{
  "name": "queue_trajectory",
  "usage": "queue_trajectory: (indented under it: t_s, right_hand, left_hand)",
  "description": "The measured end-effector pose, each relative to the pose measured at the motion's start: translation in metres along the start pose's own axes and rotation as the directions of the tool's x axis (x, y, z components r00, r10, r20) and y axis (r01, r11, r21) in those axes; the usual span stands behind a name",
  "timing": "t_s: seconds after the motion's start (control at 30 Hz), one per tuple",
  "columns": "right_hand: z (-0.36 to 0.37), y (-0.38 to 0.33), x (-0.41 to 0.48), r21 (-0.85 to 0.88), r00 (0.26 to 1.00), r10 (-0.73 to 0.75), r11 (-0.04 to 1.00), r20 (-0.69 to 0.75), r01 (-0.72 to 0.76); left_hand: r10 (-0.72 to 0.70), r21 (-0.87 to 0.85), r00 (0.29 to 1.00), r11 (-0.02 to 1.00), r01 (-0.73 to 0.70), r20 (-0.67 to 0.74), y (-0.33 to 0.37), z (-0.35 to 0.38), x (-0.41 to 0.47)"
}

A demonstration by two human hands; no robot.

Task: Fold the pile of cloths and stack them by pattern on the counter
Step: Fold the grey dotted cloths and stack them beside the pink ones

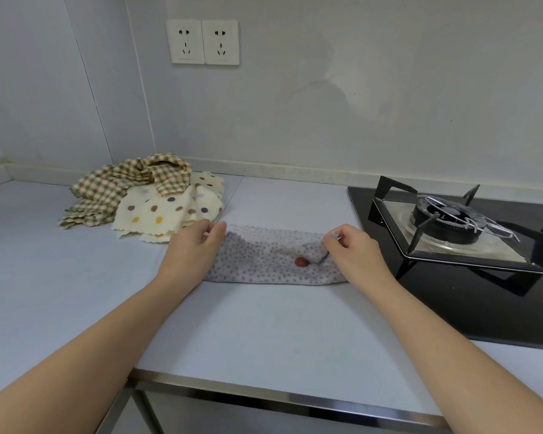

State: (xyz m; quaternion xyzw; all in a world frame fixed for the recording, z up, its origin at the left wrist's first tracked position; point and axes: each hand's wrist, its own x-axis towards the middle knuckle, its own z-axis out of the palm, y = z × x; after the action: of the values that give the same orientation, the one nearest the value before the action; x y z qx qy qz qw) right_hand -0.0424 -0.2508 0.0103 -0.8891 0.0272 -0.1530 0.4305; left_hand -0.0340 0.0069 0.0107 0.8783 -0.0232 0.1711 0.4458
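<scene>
- Farthest left of the gas hob (pixel 445 216), at the far end of the counter (pixel 264 333), the green checked cloths (pixel 107 191) sit in a crumpled heap. Nothing folded there, nothing stacked.
- A step nearer the hob, the cream polka-dot cloths (pixel 157 211) spill out from under the checks. They are loose, with layers overlapping and zigzag edges askew. I'd call that pile untouched too.
- Closer to the hob again comes the left hand (pixel 195 245), thumb pressed to fingers, pinching the far left corner of the grey speckled cloth (pixel 264 264).
- That grey cloth lies flat on the counter just left of the hob, drawn out as a long narrow band. It looks doubled over once: the near edge reads as a smooth fold, the far edge as wavy hems lying together. A small reddish mark (pixel 301 261) shows towards its hob end; I can't tell what it is.
- Nearest the hob is the right hand (pixel 348 250), fingers curled and pinching the far right corner. The hands are well apart, one at each end of the band, both gripping.
- My read is that it's early. One cloth is part-folded and no finished stack is in view. Left to do: fold this band across and set it down, then fold the checks and dots and stack each pattern separately.
</scene>
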Motion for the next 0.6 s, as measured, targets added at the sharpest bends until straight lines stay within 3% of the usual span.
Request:
queue_trajectory:
  t_s: [0.1,0.23,0.3,0.43,0.6]
  right_hand:
    - [-0.003,-0.003,-0.002,0.038,0.997,0.004,0.999,0.073,-0.007]
    - [-0.005,-0.005,-0.003,-0.066,0.983,-0.018,0.997,0.184,0.03]
    - [-0.003,-0.003,-0.002,-0.106,0.986,-0.048,0.992,0.161,0.065]
    - [-0.003,0.001,0.0,-0.084,0.997,-0.068,0.994,0.043,0.072]
    - [-0.008,0.004,0.004,-0.058,0.999,-0.052,0.997,-0.012,0.051]
  left_hand:
    - [-0.033,0.054,0.986,0.998,0.025,0.163,0.003,-0.004,0.002]
    - [-0.015,0.213,0.919,0.974,-0.075,0.394,0.0,-0.018,0.008]
    - [-0.005,0.173,0.926,0.983,-0.065,0.378,-0.004,-0.02,0.009]
    - [-0.006,0.072,0.979,0.997,-0.009,0.204,-0.008,-0.02,0.012]
    - [-0.137,0.005,0.932,0.99,0.144,0.336,0.004,-0.03,0.014]
